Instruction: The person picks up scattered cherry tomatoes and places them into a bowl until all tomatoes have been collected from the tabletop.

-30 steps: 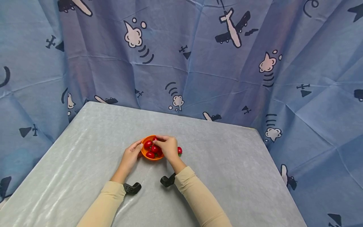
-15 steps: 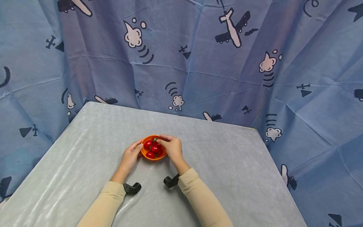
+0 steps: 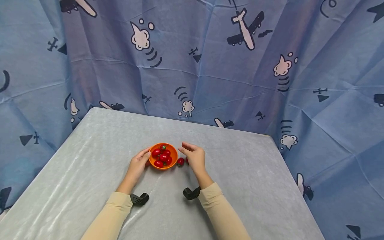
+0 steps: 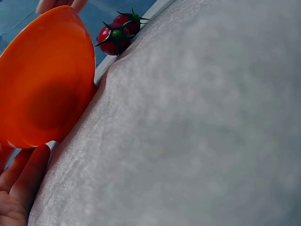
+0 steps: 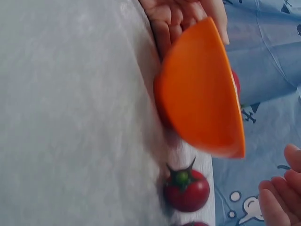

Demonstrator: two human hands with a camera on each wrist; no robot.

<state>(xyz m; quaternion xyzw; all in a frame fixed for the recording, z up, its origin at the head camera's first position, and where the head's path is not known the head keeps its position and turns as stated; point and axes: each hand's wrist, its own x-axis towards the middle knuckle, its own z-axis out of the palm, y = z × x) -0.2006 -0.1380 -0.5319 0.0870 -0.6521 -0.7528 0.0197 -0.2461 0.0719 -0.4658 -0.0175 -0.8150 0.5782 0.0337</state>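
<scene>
My left hand holds the left side of a small orange bowl, thumb by the rim and fingers along the wall. Several red cherry tomatoes lie inside the bowl, one showing a green stem. Just right of the bowl my right hand hovers with nothing in its fingers, thumb and fingers apart. A cherry tomato sits on the table beside the bowl; another tomato is partly hidden behind the right hand. The left wrist view shows both loose tomatoes with green stem leaves.
A pale grey cloth covers the table. Behind and around it hangs a blue curtain printed with airplanes. Each wrist carries a black camera mount.
My right hand has let go of a tomato in the bowl and moved right, off the rim toward the loose tomatoes. The left hand and bowl have stayed in place.
</scene>
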